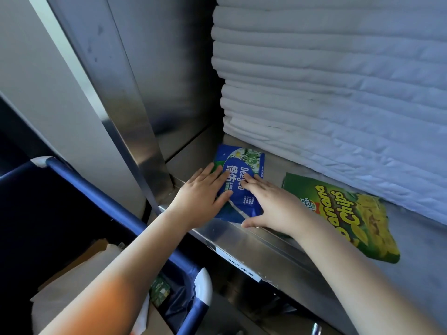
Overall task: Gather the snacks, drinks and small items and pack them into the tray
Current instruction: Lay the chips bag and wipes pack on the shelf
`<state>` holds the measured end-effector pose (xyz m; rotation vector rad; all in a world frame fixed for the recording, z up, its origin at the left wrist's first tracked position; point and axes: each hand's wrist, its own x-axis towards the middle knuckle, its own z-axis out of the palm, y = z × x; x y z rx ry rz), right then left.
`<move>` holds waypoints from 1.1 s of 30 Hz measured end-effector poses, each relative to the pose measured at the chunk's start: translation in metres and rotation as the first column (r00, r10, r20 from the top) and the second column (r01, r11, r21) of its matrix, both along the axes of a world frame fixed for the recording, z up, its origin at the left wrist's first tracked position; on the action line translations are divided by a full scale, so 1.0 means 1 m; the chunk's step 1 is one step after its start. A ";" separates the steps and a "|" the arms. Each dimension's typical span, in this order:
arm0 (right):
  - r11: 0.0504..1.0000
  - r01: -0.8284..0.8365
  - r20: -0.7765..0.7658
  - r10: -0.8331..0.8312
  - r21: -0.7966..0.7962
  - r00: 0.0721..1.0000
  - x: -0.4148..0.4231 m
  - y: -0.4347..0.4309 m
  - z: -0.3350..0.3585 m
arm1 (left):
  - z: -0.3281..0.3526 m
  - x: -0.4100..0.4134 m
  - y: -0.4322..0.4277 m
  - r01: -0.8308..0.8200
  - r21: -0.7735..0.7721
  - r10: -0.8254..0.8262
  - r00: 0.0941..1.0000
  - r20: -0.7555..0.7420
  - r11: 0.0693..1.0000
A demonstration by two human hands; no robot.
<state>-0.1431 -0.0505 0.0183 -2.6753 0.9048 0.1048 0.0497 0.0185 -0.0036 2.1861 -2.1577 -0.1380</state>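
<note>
Blue glossy packet [239, 197], label "德佑", lies flat at frame centre on brushed-steel shelf [225, 234]. Your left hand [200, 197] and right hand [273, 206] press on it, fingers straight and spread, right thumb at near edge. Crinkled green-yellow "Banana Chips" bag [343, 213] just right. Stacked white quilted pads [314, 81] upper right.

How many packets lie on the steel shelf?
2. The blue wipes packet lies under the left hand and right hand; the Banana Chips bag lies to its right. The arms may hide more.
</note>
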 end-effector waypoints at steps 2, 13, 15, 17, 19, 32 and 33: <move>0.999 -0.008 -0.019 0.009 0.048 1.000 -0.002 -0.007 0.005 | 0.001 -0.004 0.005 -0.015 -0.006 0.015 0.999 0.044 1.000; 0.955 0.170 0.133 -0.141 -0.243 0.981 -0.013 -0.011 0.017 | 0.005 -0.008 0.043 0.119 -0.127 -0.110 0.991 0.074 0.985; 0.971 0.157 0.216 -0.116 -0.183 0.970 -0.011 0.007 0.016 | 0.006 -0.004 0.040 0.114 -0.193 -0.109 0.993 0.037 0.975; 0.984 0.117 0.126 -0.100 -0.136 0.987 -0.005 0.020 0.011 | 0.007 0.000 0.033 0.048 -0.217 -0.044 0.999 0.025 0.975; 0.982 0.094 0.013 -0.093 -0.162 0.996 0.001 0.026 0.006 | 0.003 0.004 0.025 -0.022 -0.145 0.026 0.999 0.025 0.989; 0.976 0.178 0.144 -0.160 -0.126 0.977 0.003 -0.014 -0.002 | -0.002 -0.018 0.038 -0.079 -0.200 0.118 0.975 0.188 0.977; 0.977 0.162 0.154 -0.140 -0.142 0.978 0.004 -0.011 -0.003 | -0.001 -0.017 0.038 -0.078 -0.224 0.116 0.980 0.161 0.971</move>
